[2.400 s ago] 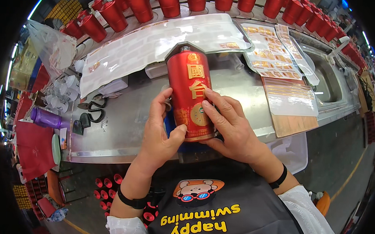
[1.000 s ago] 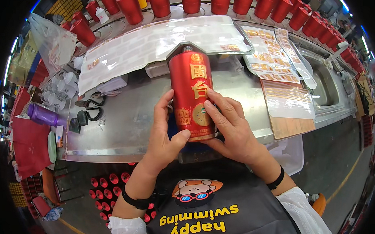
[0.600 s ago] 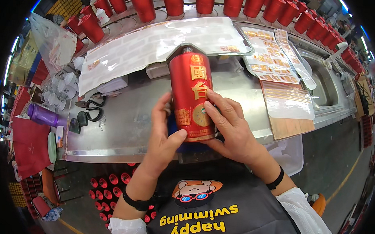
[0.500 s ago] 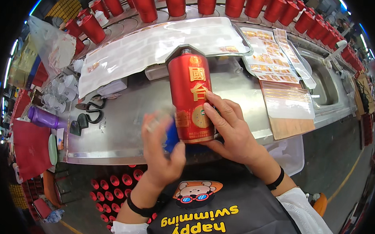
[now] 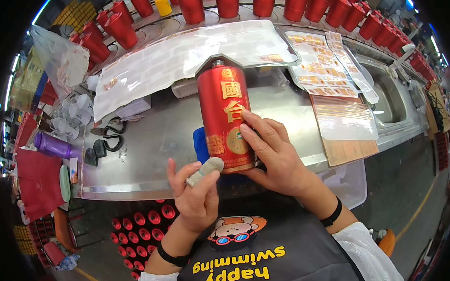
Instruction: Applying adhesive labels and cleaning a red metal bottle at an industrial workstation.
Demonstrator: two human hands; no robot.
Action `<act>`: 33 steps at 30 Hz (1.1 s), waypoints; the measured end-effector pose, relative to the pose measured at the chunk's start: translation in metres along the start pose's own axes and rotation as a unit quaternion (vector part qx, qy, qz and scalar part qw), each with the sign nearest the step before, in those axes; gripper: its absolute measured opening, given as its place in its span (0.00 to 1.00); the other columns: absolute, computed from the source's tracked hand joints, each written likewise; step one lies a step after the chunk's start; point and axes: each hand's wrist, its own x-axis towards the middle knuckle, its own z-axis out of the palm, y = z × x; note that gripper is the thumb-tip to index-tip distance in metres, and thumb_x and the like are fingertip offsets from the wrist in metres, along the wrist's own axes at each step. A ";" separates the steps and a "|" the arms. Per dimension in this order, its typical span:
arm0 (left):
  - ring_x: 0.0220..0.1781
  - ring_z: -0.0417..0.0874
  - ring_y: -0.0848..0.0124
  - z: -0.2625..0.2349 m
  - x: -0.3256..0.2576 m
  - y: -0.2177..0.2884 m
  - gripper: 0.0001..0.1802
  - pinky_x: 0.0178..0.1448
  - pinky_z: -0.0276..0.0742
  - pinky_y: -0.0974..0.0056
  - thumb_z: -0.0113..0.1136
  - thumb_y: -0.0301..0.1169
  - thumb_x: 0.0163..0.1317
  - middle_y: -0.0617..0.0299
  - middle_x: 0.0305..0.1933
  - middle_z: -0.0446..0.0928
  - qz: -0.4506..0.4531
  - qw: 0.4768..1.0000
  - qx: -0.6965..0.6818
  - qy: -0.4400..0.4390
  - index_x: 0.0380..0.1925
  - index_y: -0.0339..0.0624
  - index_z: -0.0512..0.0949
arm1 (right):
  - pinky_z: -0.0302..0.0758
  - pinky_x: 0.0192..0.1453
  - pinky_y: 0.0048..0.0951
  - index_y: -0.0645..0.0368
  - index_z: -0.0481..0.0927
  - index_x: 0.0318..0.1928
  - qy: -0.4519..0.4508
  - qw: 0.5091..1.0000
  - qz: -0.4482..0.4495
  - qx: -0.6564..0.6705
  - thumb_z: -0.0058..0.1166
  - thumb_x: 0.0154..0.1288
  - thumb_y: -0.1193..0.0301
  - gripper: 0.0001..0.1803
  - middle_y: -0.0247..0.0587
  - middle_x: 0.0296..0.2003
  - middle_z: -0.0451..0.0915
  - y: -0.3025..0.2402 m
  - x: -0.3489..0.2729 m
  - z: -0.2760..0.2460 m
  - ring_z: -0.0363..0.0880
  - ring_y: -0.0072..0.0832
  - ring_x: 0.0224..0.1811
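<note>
A red bottle with gold lettering and a round gold emblem lies tilted, its neck away from me, against a dark angular support. My right hand grips its lower right side, fingers on the front and thumb by the base. Beside the lower left edge is my left hand, thumb and index finger brought together and the other fingers partly raised. A pale fabric finger cover appears to sit on that index finger, touching the bottle. Whether anything small is pinched there is hidden. Blue material shows behind the bottle.
Red bottles line the curved conveyor at the back, with a yellow one among them. Gold label sheets lie right, near a sink. Scissors and a purple cup are left.
My left hand has moved down, and its thumb and index finger have come together at the bottle's lower edge. The bottle has shifted slightly left. Bottles on the conveyor have moved right.
</note>
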 end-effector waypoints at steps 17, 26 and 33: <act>0.58 0.67 0.51 0.007 0.009 -0.006 0.24 0.70 0.52 0.37 0.63 0.29 0.54 0.50 0.50 0.74 0.014 1.000 -0.025 0.006 0.51 0.44 0.67 | 0.68 0.64 0.44 0.62 0.65 0.65 0.020 0.999 0.024 0.037 0.71 0.44 0.71 0.45 0.53 0.66 0.63 0.012 -0.016 0.004 0.67 0.51 0.61; 0.53 0.69 0.56 0.001 0.006 -0.005 0.16 0.62 0.64 0.43 0.61 0.22 0.55 0.53 0.44 0.76 0.067 0.998 0.006 -0.005 0.42 0.49 0.71 | 0.68 0.64 0.43 0.61 0.71 0.58 0.008 0.986 0.099 0.131 0.70 0.50 0.66 0.34 0.55 0.63 0.64 0.023 -0.032 -0.003 0.67 0.50 0.61; 0.49 0.70 0.55 0.000 0.007 -0.006 0.19 0.48 0.69 0.52 0.62 0.20 0.53 0.55 0.40 0.76 0.072 0.997 -0.012 -0.036 0.44 0.49 0.71 | 0.66 0.64 0.41 0.56 0.78 0.37 -0.095 0.963 0.121 0.221 0.67 0.55 0.66 0.13 0.51 0.58 0.68 0.027 -0.028 -0.022 0.66 0.46 0.61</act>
